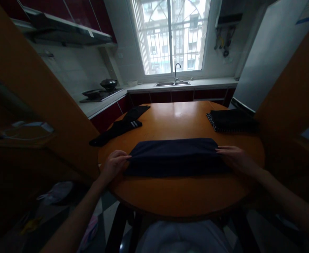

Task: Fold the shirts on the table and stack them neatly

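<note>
A dark navy folded garment (172, 158) lies as a long flat strip across the front half of the round wooden table (175, 196). Its exact kind cannot be made out. At its left end, my left hand (115, 162) pinches the upper fold between thumb and fingers. My right hand (232, 156) pinches the matching corner at the right end. Between the hands the upper layer is held taut and slightly raised, and its near side falls into shadow.
Loose black clothing with white stripes (117, 128) sprawls at the table's left edge. A stack of folded black clothes (233, 119) sits at the right. Beyond are a counter with a sink (172, 83), a stove with a wok (109, 83), and a fridge (267, 56).
</note>
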The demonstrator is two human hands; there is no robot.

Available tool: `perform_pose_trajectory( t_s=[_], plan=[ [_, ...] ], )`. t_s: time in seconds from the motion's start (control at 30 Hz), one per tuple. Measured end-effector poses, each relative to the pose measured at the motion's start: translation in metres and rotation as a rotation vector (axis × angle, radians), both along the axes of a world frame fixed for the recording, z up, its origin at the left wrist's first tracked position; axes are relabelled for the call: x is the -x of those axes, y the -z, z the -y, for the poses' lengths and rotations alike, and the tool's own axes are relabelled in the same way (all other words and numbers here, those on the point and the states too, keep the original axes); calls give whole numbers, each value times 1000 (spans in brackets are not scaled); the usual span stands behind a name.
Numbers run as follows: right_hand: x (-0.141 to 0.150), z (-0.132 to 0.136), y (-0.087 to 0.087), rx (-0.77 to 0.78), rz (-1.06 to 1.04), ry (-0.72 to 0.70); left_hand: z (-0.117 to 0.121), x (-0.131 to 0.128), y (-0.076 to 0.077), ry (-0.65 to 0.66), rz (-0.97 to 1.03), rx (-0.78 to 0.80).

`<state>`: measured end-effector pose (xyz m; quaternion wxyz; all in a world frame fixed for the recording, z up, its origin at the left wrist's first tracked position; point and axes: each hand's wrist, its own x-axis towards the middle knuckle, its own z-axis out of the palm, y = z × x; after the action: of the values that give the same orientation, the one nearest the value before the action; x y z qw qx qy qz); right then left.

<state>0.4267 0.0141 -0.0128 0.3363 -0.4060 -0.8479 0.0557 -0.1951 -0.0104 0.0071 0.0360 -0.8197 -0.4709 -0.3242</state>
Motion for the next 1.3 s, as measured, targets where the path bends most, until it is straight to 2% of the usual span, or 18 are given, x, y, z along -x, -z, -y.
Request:
perform_pose_trajectory(
  t_s=[0.13,0.23,0.3,0.4,0.5,0.67,0.77,0.87,0.97,1.07,1.13,1.2,1.3],
  plan=[
    [-4,5,-2,3,93,-42,4,0,-3,50,-75,4],
    [-6,10,0,37,196,-108,7,1,-6,104,-172,121],
    [-3,12,-3,63,210,-123,8,-2,-13,126,-206,220],
    [14,14,-15,59,137,-87,12,-18,-29,144,-199,276],
    [44,17,-26,30,139,-121,15,-47,-40,189,-202,272],
    [82,18,-23,-7,304,-207,15,-85,-31,300,-295,262],
    [82,19,-17,-44,332,-198,17,-87,-24,304,-264,236],
    [74,28,-16,-58,344,-216,22,-80,-23,322,-251,260],
    [70,35,-23,52,349,-265,24,-79,-30,364,-257,356],
    [82,23,-37,231,307,-322,9,-98,-43,328,-181,365],
    [104,1,-46,272,228,-279,-12,-126,-49,255,-99,299],
    [137,-26,-51,211,103,-97,-39,-161,-48,210,-71,254],
    [190,-52,-43,199,131,181,-71,-211,-27,109,-206,284]
  ],
)
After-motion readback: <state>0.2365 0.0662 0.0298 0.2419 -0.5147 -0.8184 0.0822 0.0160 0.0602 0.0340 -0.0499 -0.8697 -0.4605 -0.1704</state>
